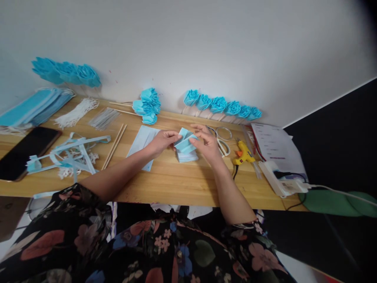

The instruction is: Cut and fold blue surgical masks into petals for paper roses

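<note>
My left hand (161, 143) pinches the left edge of a folded light-blue piece of face-mask fabric (186, 142) between thumb and fingers. At its right edge, my right hand (207, 144) also grips the piece, thumb in front and fingers curled over the top. Just below the held piece, a small stack of pale-blue fabric pieces (187, 157) lies on the wooden table (176, 184). Flat sheets of blue mask fabric (140, 142) are partly covered by my left hand and forearm. White-handled scissors (224, 147) lie just right of my right hand, partly hidden by it.
A yellow glue gun (244, 153), a white power strip (275, 181) and papers (277, 145) are at right. Blue fabric flowers (218, 105) line the wall. Wooden sticks (114, 146), fabric scraps (73, 153), wire strips (103, 118), masks (38, 108) and a phone (28, 151) lie left.
</note>
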A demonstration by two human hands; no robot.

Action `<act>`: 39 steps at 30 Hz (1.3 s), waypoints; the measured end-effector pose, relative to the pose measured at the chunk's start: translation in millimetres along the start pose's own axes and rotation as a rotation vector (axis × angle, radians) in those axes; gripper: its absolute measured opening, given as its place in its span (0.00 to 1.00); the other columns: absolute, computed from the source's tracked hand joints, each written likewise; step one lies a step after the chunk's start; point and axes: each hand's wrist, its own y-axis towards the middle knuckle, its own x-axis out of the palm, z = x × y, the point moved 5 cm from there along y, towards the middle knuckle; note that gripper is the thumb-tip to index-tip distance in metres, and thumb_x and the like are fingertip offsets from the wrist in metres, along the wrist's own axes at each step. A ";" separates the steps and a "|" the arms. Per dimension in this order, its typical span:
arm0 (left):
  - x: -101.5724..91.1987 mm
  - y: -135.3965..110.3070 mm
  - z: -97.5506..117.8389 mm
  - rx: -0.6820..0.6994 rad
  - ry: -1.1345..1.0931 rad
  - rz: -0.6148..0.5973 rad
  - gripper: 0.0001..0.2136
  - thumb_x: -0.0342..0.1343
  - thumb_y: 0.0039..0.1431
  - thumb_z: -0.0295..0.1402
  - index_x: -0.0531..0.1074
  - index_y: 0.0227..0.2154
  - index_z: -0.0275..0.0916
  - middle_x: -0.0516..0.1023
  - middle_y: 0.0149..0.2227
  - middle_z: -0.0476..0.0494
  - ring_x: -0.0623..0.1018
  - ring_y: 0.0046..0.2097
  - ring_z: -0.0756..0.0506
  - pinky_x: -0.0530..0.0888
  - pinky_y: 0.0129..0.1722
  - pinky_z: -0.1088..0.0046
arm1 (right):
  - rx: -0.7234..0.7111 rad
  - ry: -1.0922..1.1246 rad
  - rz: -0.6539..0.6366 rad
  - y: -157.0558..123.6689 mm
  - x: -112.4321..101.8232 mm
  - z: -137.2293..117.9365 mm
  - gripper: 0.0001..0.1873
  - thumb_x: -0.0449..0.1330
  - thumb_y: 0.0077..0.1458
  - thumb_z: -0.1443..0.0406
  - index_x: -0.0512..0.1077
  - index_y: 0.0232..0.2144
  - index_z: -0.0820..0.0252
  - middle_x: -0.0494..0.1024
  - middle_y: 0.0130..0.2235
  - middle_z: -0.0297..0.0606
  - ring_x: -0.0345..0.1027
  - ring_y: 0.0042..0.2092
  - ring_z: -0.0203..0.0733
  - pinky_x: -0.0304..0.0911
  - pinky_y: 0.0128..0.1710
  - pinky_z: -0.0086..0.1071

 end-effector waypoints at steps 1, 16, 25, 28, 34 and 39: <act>1.1 -0.9 0.9 0.007 0.022 -0.012 0.21 0.67 0.46 0.51 0.78 0.29 0.35 0.75 0.24 0.49 0.73 0.24 0.52 0.69 0.26 0.76 | -0.012 -0.035 -0.013 0.2 2.5 -1.7 0.11 0.65 0.55 0.54 0.78 0.29 0.53 0.75 0.57 0.39 0.67 0.60 0.49 0.60 0.60 0.48; 8.4 -4.9 7.1 0.030 0.052 -0.067 0.25 0.62 0.50 0.57 0.75 0.27 0.35 0.75 0.25 0.47 0.75 0.27 0.50 0.74 0.28 0.73 | 0.110 -0.123 0.035 -3.6 9.2 13.2 0.19 0.65 0.55 0.58 0.75 0.49 0.51 0.82 0.41 0.36 0.75 0.43 0.46 0.68 0.47 0.40; 5.5 -2.8 5.2 0.062 0.190 -0.068 0.19 0.66 0.48 0.49 0.78 0.29 0.35 0.78 0.26 0.46 0.74 0.25 0.51 0.71 0.27 0.76 | 0.129 -0.109 0.064 -2.8 9.5 17.1 0.18 0.66 0.53 0.56 0.79 0.46 0.51 0.83 0.44 0.37 0.75 0.46 0.46 0.68 0.50 0.41; 6.2 -2.3 4.7 0.068 0.211 -0.074 0.17 0.66 0.48 0.47 0.77 0.27 0.35 0.77 0.25 0.47 0.73 0.24 0.52 0.68 0.26 0.76 | 0.142 -0.098 0.074 -2.3 9.1 15.3 0.14 0.66 0.53 0.55 0.80 0.40 0.53 0.84 0.43 0.37 0.76 0.45 0.46 0.69 0.49 0.40; 6.0 -3.1 6.2 0.085 0.233 -0.058 0.15 0.65 0.49 0.45 0.76 0.26 0.35 0.73 0.22 0.50 0.71 0.23 0.53 0.64 0.25 0.77 | 0.150 -0.075 0.065 -1.9 7.3 6.5 0.13 0.62 0.57 0.54 0.79 0.35 0.55 0.83 0.37 0.36 0.75 0.40 0.44 0.69 0.43 0.37; 8.9 -4.2 7.8 0.080 0.226 -0.062 0.16 0.66 0.47 0.45 0.76 0.25 0.35 0.73 0.22 0.50 0.71 0.23 0.53 0.65 0.25 0.77 | 0.139 -0.110 0.032 -2.5 9.7 6.2 0.11 0.63 0.55 0.55 0.78 0.33 0.56 0.81 0.35 0.34 0.74 0.37 0.42 0.67 0.40 0.35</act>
